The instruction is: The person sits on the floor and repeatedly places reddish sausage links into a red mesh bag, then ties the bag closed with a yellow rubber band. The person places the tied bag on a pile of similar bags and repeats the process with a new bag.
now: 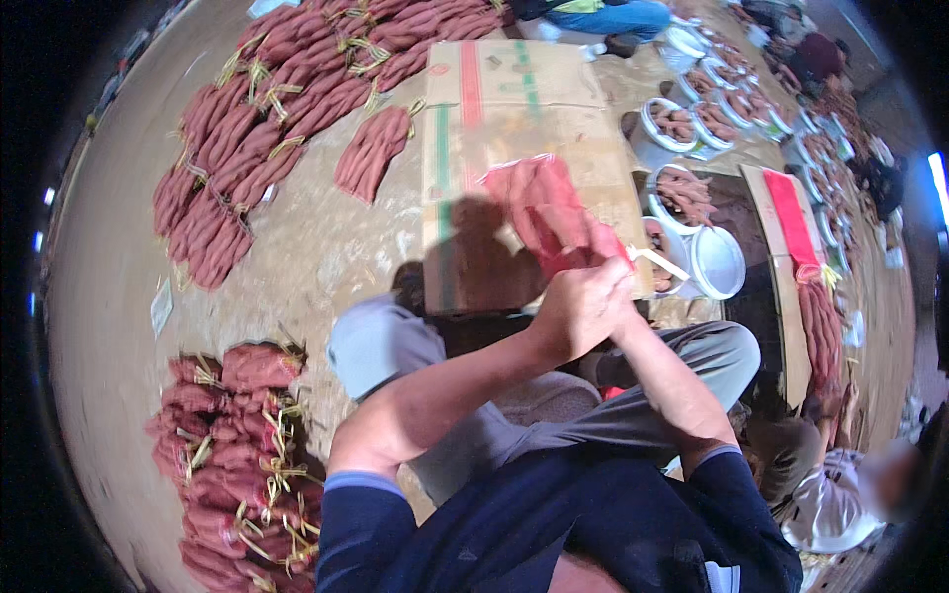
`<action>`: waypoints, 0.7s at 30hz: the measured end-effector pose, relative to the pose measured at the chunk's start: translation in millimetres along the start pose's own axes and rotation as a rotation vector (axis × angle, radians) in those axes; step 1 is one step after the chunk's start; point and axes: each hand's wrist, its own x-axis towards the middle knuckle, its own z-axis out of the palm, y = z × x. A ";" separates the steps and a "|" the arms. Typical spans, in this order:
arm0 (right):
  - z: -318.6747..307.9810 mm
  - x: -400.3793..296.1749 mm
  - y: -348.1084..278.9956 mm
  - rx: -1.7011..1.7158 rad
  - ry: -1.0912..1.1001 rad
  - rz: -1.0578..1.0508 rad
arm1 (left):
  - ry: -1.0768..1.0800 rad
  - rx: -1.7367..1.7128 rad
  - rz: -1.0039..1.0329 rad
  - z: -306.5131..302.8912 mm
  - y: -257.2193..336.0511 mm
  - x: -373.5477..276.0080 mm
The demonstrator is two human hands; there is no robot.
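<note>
A red mesh bag (537, 207) filled with what look like sweet potatoes lies over the flattened cardboard (482, 274) before me. My left hand (574, 305) is closed around the gathered near end of the bag. Pressed up against it, my right hand (621, 300) grips the same end and is partly hidden behind the left. A pale tie strip (663, 263) sticks out to the right from the bunched mesh beside my fingers. How the strip runs inside my hands cannot be seen.
Tied full bags (274, 96) cover the floor at upper left, with another pile (230, 459) at lower left. One bag (374, 152) lies apart. White buckets of roots (678, 196) line the right, near an empty bucket (717, 259). A co-worker (830, 489) handles a long bag (819, 333).
</note>
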 end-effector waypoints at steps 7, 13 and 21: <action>2.0 -5.7 -5.2 0.061 0.040 0.000 | -0.021 -0.024 -0.032 -0.4 7.4 4.0; 9.4 24.3 -24.8 0.076 0.097 0.016 | -0.047 0.005 -0.011 1.3 14.7 -2.3; 55.7 93.1 18.1 0.029 0.341 -0.489 | -0.020 0.006 -0.013 5.2 14.8 -2.5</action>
